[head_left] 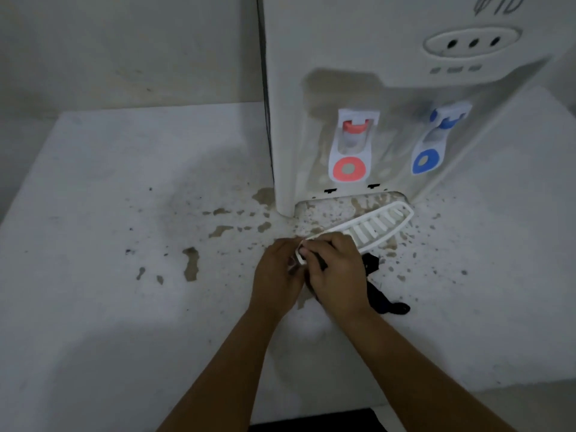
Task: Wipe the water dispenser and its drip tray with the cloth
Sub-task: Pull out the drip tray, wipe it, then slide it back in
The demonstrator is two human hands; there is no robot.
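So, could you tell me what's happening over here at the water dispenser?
A person has the white drip tray pulled out of the water dispenser and holds it over the stained counter. The left hand grips the tray's near end, while the right hand presses a dark cloth against it. The slot where the tray sits is empty and spotted with brown stains. The red tap and blue tap are untouched.

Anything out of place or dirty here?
Yes. The drip tray is off the water dispenser, held in both hands, and brown stains spatter the counter and the dispenser's base where the tray normally sits.
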